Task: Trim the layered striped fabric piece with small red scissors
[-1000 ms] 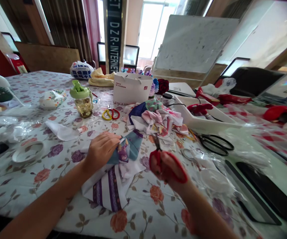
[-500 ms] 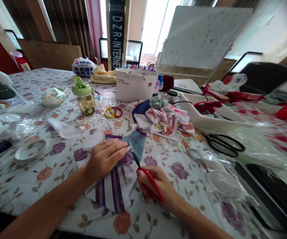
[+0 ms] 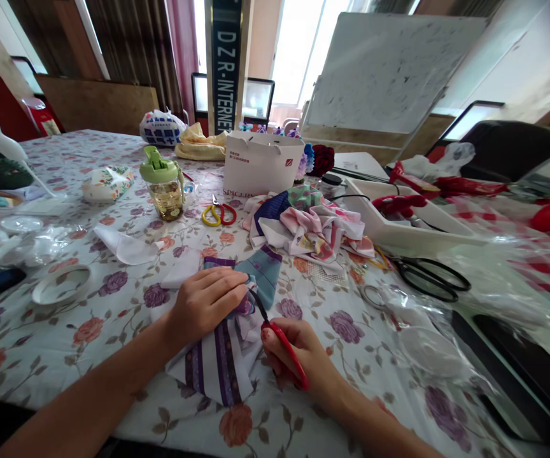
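Note:
My left hand [image 3: 208,299] is closed on a bunched piece of patterned fabric, its fingertips pressing the folds near the scissor blades. Red-handled scissors [image 3: 290,356] sit in my right hand [image 3: 298,362], the dark blades pointing up and left into the fabric. The blade tips are hidden among the folds beside my left fingers. Below my hands spreads white fabric with purple stripes [image 3: 222,362]. A blue-teal fabric piece [image 3: 263,273] lies just beyond the blades, and a white scrap [image 3: 182,270] is behind my left hand.
A heap of fabric scraps [image 3: 313,222] lies beyond my hands. Yellow-and-red-handled scissors [image 3: 218,213], a green-lidded bottle [image 3: 163,184] and a white paper bag [image 3: 263,162] stand or lie farther back. Black-handled scissors [image 3: 430,278] and a white tray [image 3: 413,219] are right; a tape roll [image 3: 62,285] is left.
The red scissor handles have shifted slightly left in my right hand. My left hand stays on the fabric, and the whole view has moved a touch.

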`<state>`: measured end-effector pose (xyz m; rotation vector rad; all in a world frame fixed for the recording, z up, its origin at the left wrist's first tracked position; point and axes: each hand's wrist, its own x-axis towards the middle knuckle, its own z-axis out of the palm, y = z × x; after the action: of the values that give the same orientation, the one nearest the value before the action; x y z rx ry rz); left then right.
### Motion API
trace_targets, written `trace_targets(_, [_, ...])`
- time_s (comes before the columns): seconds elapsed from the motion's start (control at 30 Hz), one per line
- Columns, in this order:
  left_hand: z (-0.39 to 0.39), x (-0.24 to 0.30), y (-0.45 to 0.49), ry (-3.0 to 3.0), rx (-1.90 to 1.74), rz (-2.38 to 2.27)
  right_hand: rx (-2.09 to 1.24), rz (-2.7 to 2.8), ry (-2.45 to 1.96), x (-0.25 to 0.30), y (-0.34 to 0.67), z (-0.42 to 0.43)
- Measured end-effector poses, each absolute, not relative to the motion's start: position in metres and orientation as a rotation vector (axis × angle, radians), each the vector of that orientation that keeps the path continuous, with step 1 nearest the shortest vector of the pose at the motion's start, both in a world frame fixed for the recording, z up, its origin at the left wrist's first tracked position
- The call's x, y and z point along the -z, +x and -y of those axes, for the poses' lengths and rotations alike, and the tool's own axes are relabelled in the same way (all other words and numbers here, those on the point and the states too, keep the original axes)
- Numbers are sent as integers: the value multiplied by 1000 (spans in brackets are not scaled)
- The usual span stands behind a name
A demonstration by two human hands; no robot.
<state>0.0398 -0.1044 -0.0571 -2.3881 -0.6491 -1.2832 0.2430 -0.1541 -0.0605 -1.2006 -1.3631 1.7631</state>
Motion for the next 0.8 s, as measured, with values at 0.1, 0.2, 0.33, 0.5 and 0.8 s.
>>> trace_targets(0.1, [105,57,39,-2382,1289,632,-1755,1375,-1201,61,243,155])
trace_targets(0.2, [105,57,39,-2392,1272,640,-1750,1374,-1214,63,243,155])
trace_targets(0.33, [105,56,39,-2382,1245,627,-1716,1374,-1218,65,243,157])
trace_targets(0.5, [105,55,40,-2391,1270,634,-1644,1388,-1229,67,243,159])
trace_targets(0.8, [104,61,42,-2435,1439,751,-1597,1406,-1251,65,241,160])
